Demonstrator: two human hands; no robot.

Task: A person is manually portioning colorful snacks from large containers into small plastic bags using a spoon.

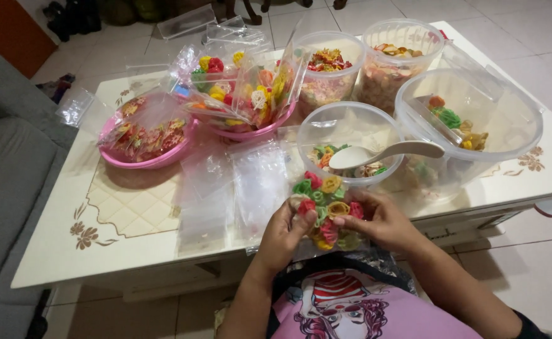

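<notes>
I see my left hand and right hand both gripping a clear bag of coloured crackers at lower centre, just before a tub with a spoon on the desk.

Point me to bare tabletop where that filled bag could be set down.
Freest patch: the left front of the white table, below the pink bowl and left of the empty clear bags. Both hands, left hand and right hand, grip the filled bag at the front edge. The back and right are crowded with clear tubs.
</notes>
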